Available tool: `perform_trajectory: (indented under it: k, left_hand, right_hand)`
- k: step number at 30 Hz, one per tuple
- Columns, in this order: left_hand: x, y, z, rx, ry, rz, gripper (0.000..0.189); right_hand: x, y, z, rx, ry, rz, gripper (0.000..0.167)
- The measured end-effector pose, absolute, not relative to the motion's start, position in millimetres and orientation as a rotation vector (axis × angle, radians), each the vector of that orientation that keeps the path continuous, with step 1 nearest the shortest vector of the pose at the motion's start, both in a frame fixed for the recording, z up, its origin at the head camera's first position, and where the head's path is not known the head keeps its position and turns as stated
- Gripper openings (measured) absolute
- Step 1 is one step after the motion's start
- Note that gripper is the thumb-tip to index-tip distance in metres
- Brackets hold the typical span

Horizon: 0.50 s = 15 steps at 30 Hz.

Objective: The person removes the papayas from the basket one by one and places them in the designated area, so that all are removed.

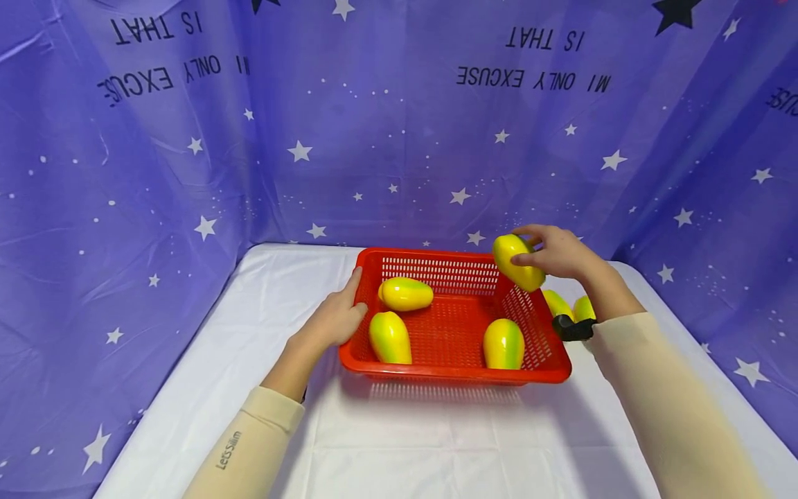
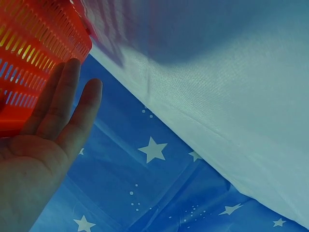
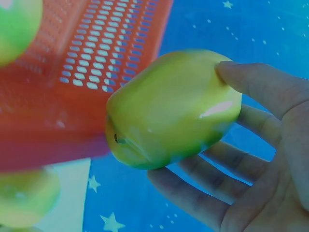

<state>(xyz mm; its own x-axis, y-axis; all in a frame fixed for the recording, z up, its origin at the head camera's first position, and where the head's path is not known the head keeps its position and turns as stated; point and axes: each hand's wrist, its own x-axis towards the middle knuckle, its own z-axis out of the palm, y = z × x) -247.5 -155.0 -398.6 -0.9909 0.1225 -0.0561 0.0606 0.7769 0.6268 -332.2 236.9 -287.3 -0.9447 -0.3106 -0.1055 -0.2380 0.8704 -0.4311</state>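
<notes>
My right hand point(image 1: 555, 251) holds a yellow-green mango point(image 1: 515, 262) above the back right corner of a red plastic basket point(image 1: 455, 374). Thumb and fingers grip opposite sides of it in the right wrist view, where the mango point(image 3: 174, 111) shows its stem end. Inside the basket lie three more: one mango point(image 1: 406, 294) at back left, another mango point(image 1: 390, 338) at front left, and a mango point(image 1: 504, 344) at front right. My left hand point(image 1: 337, 315) rests on the basket's left rim; its fingers point(image 2: 63, 101) extend straight along the outer wall.
Beyond the basket's right wall, partly hidden by my right arm, a mango point(image 1: 557, 305) and another mango point(image 1: 584, 309) lie on the white cloth point(image 1: 424, 443). Purple curtains point(image 1: 386, 138) with stars enclose the table at the back and both sides.
</notes>
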Motion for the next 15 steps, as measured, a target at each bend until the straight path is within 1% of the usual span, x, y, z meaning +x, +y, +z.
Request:
perform_trajectory:
  k: [7, 15]
  left_hand:
    - [-248, -157, -400, 0.139, 2.858, 1.029, 0.077]
    - [-249, -159, -402, 0.176, 2.86, 1.053, 0.078]
  right_hand:
    - [-331, 257, -275, -0.349, 2.924, -0.555, 0.071]
    - [-329, 291, -279, -0.232, 2.92, -0.521, 0.075]
